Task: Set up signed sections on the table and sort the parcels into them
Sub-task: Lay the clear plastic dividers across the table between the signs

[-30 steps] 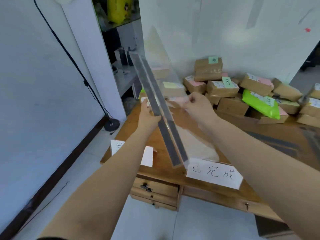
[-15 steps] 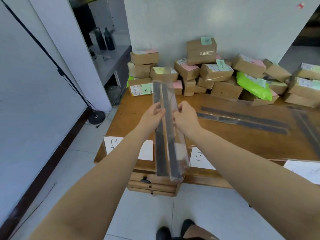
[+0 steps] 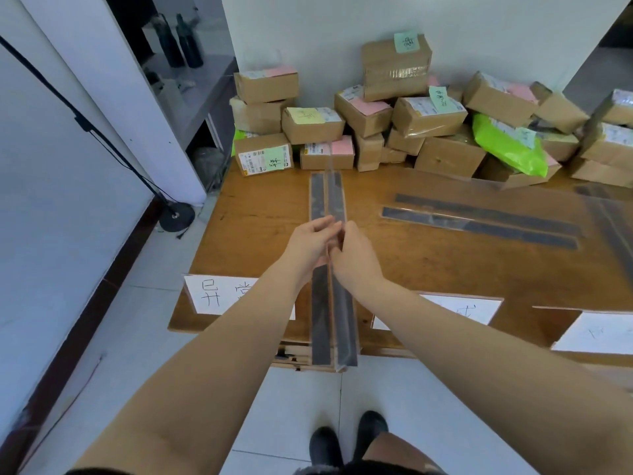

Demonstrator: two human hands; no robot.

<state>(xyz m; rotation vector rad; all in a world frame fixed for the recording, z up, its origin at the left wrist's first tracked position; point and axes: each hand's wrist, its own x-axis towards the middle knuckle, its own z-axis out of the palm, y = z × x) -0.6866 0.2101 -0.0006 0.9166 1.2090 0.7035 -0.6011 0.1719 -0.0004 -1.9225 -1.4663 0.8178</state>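
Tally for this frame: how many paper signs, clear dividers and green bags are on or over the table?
Paper signs: 3
Clear dividers: 3, one of them held by the left hand and right hand
Green bag: 1
Total: 7

Held clear divider (image 3: 331, 303) upright over table (image 3: 260, 214), left hand (image 3: 310, 246) and right hand (image 3: 356, 258) pinching its top edge mid-length. Parcels (image 3: 411, 121) stacked along wall; paper signs (image 3: 219, 296) at front edge.
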